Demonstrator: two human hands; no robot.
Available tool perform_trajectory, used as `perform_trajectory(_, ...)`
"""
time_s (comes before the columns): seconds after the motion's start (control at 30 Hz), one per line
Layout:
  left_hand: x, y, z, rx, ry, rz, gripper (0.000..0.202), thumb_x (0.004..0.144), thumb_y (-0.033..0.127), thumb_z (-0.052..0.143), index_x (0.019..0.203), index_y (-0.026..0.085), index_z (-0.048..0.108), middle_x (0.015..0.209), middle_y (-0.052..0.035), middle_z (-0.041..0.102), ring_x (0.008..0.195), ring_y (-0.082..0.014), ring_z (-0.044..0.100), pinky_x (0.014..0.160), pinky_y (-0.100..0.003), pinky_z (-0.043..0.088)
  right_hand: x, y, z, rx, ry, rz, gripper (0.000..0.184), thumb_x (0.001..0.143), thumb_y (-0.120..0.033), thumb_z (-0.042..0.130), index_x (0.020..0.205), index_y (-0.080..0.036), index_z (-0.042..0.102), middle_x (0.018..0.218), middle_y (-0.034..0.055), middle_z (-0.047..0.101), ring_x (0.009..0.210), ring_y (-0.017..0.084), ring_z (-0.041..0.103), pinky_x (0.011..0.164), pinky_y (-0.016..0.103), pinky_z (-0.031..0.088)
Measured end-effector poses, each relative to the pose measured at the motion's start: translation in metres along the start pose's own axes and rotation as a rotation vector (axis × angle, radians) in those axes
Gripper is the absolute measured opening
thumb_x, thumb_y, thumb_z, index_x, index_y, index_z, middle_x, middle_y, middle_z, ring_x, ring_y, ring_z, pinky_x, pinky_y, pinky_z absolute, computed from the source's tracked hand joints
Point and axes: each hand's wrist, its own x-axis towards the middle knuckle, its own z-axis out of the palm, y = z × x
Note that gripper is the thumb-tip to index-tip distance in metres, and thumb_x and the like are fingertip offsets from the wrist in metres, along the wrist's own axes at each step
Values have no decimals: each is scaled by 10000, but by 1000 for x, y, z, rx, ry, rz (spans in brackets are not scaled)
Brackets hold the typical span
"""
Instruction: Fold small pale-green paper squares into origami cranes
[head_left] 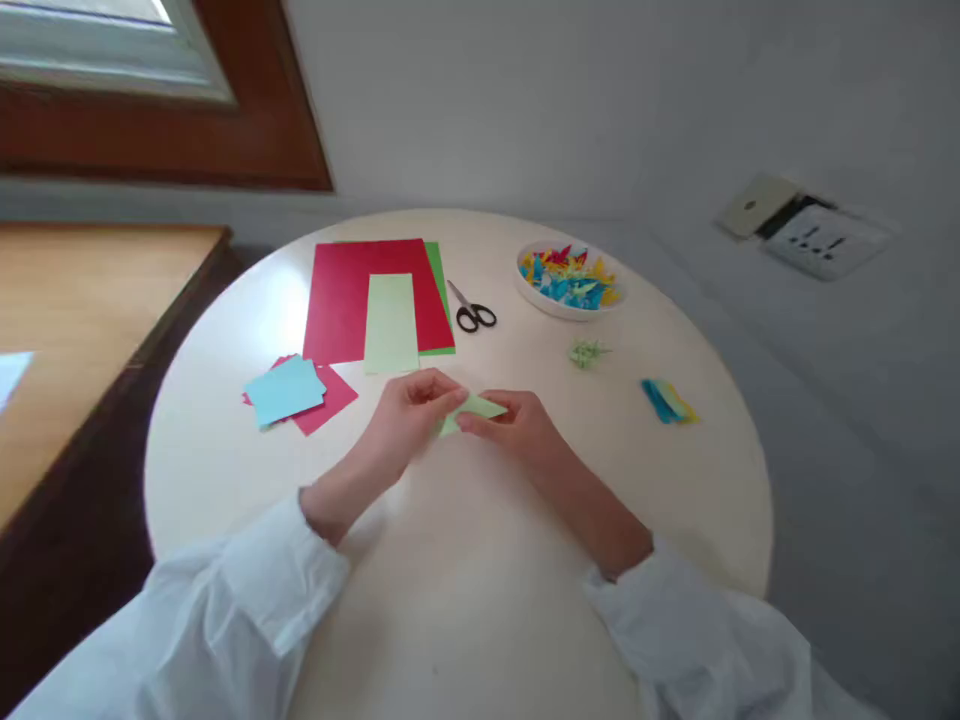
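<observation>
Pinching the small pale-green paper piece (484, 406) from both sides above the round white table (465, 600), left hand (397, 420) and right hand (523, 430) each thumb-to-fingers; I'd square the edges before pressing any crease flat.

Green paper (486, 405): partly hidden by the fingers (448, 400), mid-frame; its folds too small to read
Dish (562, 312), upper right: its pieces (574, 285) overlap (too small to count)
Window (97, 55): cut off by the upper left edges
Sleeves (247, 590): run off the bottom edge
Socket (817, 242), right: slots blurred
</observation>
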Motion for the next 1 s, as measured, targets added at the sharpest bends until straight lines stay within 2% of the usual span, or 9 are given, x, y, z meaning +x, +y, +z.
perform_trajectory(0.17, -1, 0, 3, -40, -6, 24, 168, 671, 267, 649, 588, 143, 572, 535, 24, 549, 518, -85, 478, 505, -216, 332, 0, 5, 1, -44, 57, -77, 293, 613, -401, 675, 569, -146, 538, 506, -56, 412, 489, 65, 351, 462, 219, 242)
perform_trajectory(0.33, -1, -2, 3, -49, -18, 70, 176, 670, 275, 651, 583, 138, 582, 522, 14, 559, 502, -86, 474, 490, -215, 331, 1, 8, 2, -32, 52, -101, 255, 627, -375, 676, 590, -142, 579, 520, -38, 492, 501, 81, 411, 485, 229, 289)
perform_trajectory(0.5, 1, -3, -1, 11, 56, 88, 206, 676, 310, 660, 598, 136, 581, 567, 14, 554, 526, -84, 463, 504, -219, 343, 2, 4, -1, 21, 101, -104, 256, 651, -377, 656, 565, -146, 589, 567, 4, 603, 538, 102, 497, 524, 233, 361)
perform_trajectory(0.63, 2, -2, -2, 51, 100, 101, 202, 674, 320, 655, 614, 136, 596, 589, 13, 548, 545, -87, 456, 509, -219, 335, 3, 4, -4, 43, 155, -177, 220, 660, -350, 653, 572, -151, 620, 575, 8, 623, 565, 109, 529, 563, 237, 398)
perform_trajectory(0.83, 2, -3, -2, 192, -18, 92, 284, 717, 394, 599, 607, 132, 603, 557, 16, 504, 503, -78, 390, 464, -217, 278, 6, 6, -8, 92, 246, -228, 216, 667, -345, 647, 551, -166, 613, 542, -7, 608, 544, 107, 529, 577, 245, 414)
perform_trajectory(1.0, 5, -6, -3, 250, -5, 120, 284, 715, 359, 594, 535, 147, 538, 474, 51, 413, 435, -58, 301, 425, -211, 227, 7, 6, -10, 36, 249, -256, 251, 705, -373, 615, 565, -164, 612, 536, -9, 597, 525, 101, 508, 562, 243, 406)
